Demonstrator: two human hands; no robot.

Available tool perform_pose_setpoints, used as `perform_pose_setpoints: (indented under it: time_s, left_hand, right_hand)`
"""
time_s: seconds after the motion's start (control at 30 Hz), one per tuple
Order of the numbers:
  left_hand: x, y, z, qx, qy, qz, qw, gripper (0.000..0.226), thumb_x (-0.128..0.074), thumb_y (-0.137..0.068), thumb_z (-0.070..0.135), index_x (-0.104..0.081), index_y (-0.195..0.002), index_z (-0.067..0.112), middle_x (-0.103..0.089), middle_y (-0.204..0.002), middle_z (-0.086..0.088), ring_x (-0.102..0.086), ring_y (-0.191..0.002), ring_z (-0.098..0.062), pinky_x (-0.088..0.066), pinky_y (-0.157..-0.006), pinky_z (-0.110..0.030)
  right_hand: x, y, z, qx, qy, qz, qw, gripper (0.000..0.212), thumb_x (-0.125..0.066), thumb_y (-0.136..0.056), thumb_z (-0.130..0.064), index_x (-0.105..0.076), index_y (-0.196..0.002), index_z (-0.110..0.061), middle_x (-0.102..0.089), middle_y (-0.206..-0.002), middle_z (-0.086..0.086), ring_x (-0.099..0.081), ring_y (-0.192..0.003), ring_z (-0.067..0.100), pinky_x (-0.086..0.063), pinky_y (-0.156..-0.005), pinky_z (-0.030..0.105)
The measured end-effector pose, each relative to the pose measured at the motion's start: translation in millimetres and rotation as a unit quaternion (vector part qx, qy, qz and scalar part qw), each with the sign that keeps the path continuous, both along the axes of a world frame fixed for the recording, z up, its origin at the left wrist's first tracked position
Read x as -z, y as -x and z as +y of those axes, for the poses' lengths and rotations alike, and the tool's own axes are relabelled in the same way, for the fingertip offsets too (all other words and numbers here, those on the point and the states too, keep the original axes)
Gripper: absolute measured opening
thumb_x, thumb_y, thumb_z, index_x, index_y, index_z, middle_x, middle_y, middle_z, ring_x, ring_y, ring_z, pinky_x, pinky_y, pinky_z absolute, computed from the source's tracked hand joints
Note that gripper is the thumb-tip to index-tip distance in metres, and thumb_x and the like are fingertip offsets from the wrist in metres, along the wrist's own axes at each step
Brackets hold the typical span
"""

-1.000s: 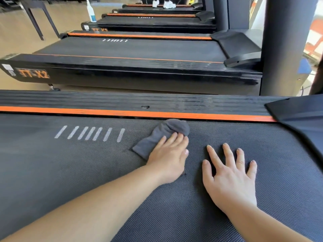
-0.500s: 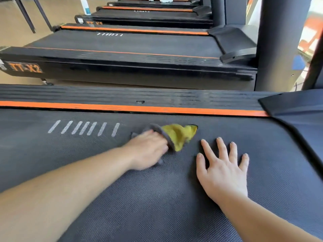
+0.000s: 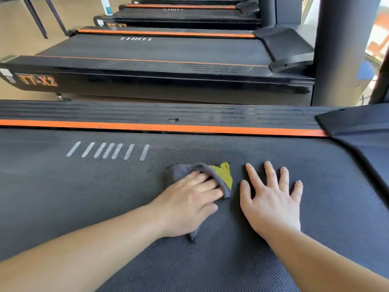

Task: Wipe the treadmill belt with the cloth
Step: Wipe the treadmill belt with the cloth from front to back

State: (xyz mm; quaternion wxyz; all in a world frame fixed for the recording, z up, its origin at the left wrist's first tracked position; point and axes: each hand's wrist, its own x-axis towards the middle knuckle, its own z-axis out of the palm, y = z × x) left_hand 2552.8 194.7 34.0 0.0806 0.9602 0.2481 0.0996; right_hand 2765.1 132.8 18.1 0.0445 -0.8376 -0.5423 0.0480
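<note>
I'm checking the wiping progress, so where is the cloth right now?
Head view, centre: the cloth lies on the treadmill belt under the left hand, just left of the flat right hand.

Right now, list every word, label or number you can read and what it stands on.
"TT-X2": orange, on the side of the neighbouring treadmill.
Orange lettering on the treadmill behind it: too blurred to read.
White sticker beside "TT-X2": too small to read.

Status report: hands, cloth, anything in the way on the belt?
Left hand presses cloth onto belt. Right hand flat on belt, fingers spread, close beside cloth. No other object on visible belt.
</note>
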Motion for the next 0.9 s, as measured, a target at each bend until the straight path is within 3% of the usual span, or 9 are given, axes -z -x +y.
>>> perform_pose_setpoints:
  time_s: [0.07, 0.13, 0.2, 0.27, 0.4, 0.5, 0.6, 0.8, 0.9]
  left_hand:
    - [13.9, -0.4, 12.0, -0.018, 0.056, 0.08, 0.995, 0.049, -0.032, -0.109, 0.045, -0.041, -0.154, 0.027, -0.035, -0.164, 0.006, -0.021, -0.152, -0.02, 0.002, -0.129, -0.036]
    - [17.4, -8.2, 36.7, -0.03, 0.04, 0.038, 0.998, 0.045, -0.04, -0.106, 0.048, -0.049, -0.145, 0.028, -0.048, -0.152, 0.007, -0.036, -0.142, -0.019, -0.019, -0.126, -0.039]
    - [6.6, -25.2, 59.4, -0.123, 0.054, -0.078, 0.988, 0.025, -0.055, -0.1, 0.047, -0.061, -0.116, 0.03, -0.063, -0.118, 0.014, -0.056, -0.117, -0.019, -0.045, -0.098, -0.035]
    - [-1.4, -47.9, 77.2, -0.206, 0.098, -0.172, 0.958, 0.021, -0.061, -0.096, 0.05, -0.06, -0.096, 0.029, -0.061, -0.095, 0.015, -0.059, -0.098, -0.016, -0.047, -0.079, -0.034]
    - [5.1, -64.0, 82.5, -0.136, 0.058, -0.201, 0.968, 0.049, -0.056, -0.095, 0.049, -0.062, -0.133, 0.018, -0.062, -0.134, 0.004, -0.052, -0.128, -0.017, -0.044, -0.107, -0.038]
    - [23.9, -55.9, 78.6, -0.137, 0.059, 0.0, 0.989, 0.071, -0.033, -0.103, 0.059, -0.019, -0.164, 0.026, -0.016, -0.171, 0.006, -0.007, -0.158, -0.012, -0.009, -0.129, -0.04]
    - [26.3, -59.9, 66.6, -0.16, 0.046, 0.073, 0.983, 0.07, -0.02, -0.105, 0.061, 0.0, -0.165, 0.029, 0.007, -0.173, 0.008, 0.014, -0.157, -0.012, 0.009, -0.128, -0.04]
    - [24.9, -70.0, 34.1, -0.14, 0.049, 0.075, 0.986, 0.06, -0.015, -0.108, 0.051, -0.001, -0.164, 0.035, 0.004, -0.172, 0.013, 0.015, -0.157, -0.012, 0.012, -0.127, -0.041]
    - [23.0, -71.9, 38.3, -0.166, 0.057, 0.069, 0.982, 0.06, -0.014, -0.107, 0.052, -0.003, -0.164, 0.037, 0.004, -0.173, 0.012, 0.014, -0.157, -0.01, 0.008, -0.128, -0.042]
  right_hand:
    - [1.1, -0.1, 0.4, -0.001, 0.0, 0.001, 1.0, 0.061, -0.014, -0.1, -0.064, -0.01, -0.159, -0.052, -0.01, -0.172, -0.005, 0.002, -0.158, 0.033, 0.003, -0.124, 0.06]
    - [1.4, -0.3, 0.9, -0.001, 0.0, 0.002, 1.0, 0.061, -0.014, -0.1, -0.064, -0.011, -0.159, -0.051, -0.01, -0.172, -0.005, 0.003, -0.158, 0.033, 0.004, -0.124, 0.06]
    - [0.4, 0.1, 1.2, -0.004, 0.002, 0.008, 1.0, 0.061, -0.013, -0.1, -0.064, -0.009, -0.16, -0.051, -0.007, -0.173, -0.005, 0.005, -0.158, 0.033, 0.006, -0.124, 0.06]
    - [0.1, 0.5, -0.1, -0.005, 0.002, 0.011, 1.0, 0.061, -0.012, -0.1, -0.064, -0.006, -0.159, -0.051, -0.005, -0.173, -0.005, 0.007, -0.158, 0.033, 0.007, -0.124, 0.06]
    - [0.3, -1.5, 0.5, -0.003, -0.001, 0.01, 1.0, 0.062, -0.013, -0.1, -0.064, -0.004, -0.159, -0.05, -0.004, -0.173, -0.006, 0.008, -0.158, 0.033, 0.006, -0.123, 0.06]
    - [1.7, -3.0, 1.5, -0.004, -0.002, 0.009, 1.0, 0.062, -0.012, -0.099, -0.065, -0.005, -0.159, -0.051, -0.005, -0.173, -0.006, 0.008, -0.158, 0.033, 0.006, -0.123, 0.06]
    - [1.4, -2.3, 0.8, -0.005, 0.007, 0.01, 1.0, 0.062, -0.011, -0.099, -0.065, -0.004, -0.159, -0.05, -0.004, -0.173, -0.006, 0.008, -0.158, 0.033, 0.006, -0.124, 0.06]
    - [-7.2, 0.0, 1.9, -0.003, 0.029, 0.033, 0.999, 0.061, -0.013, -0.1, -0.065, -0.01, -0.159, -0.052, -0.003, -0.173, -0.009, 0.009, -0.159, 0.03, 0.007, -0.125, 0.058]
    - [-27.6, -14.4, -4.2, -0.013, 0.019, 0.077, 0.997, 0.057, -0.02, -0.1, -0.066, -0.018, -0.157, -0.057, -0.01, -0.172, -0.015, -0.002, -0.16, 0.021, -0.004, -0.128, 0.047]
